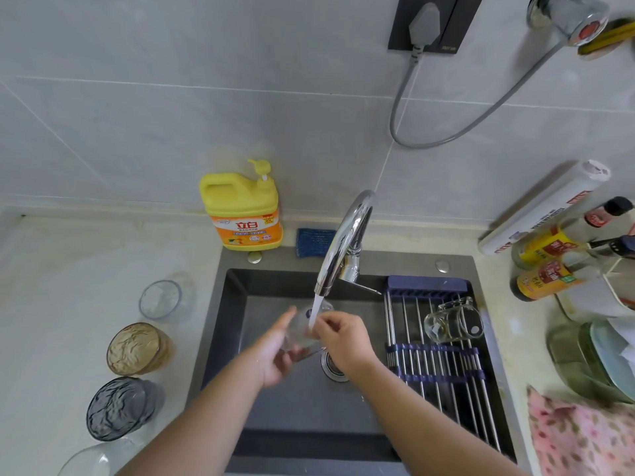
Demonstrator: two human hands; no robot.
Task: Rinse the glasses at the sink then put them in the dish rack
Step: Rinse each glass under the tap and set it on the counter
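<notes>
Sink (240, 324): dark basin; a slip here would drop the wet glass onto its hard floor, where it may chip or crack.
Dish rack (443, 365): metal rods across the right side of the sink; a round glass laid on them may roll off into the basin.
Table (51, 304): four glasses wait along the left edge of the sink; a forearm swinging back could knock the near ones.
Tap (343, 242): water runs in a stream into the held glass; spray over the rim looks likely if it tilts.
Mug (453, 322): clear, lying on its side on the rack, far end.
Left hand (275, 355): wrapped around the body of the clear glass (302, 334) from the left.
Right hand (343, 341): fingers pinch the glass's rim, under the stream.
Clear glass: plain, colourless, tilted mouth-up, held over the middle of the sink, above the drain (331, 365).
</notes>
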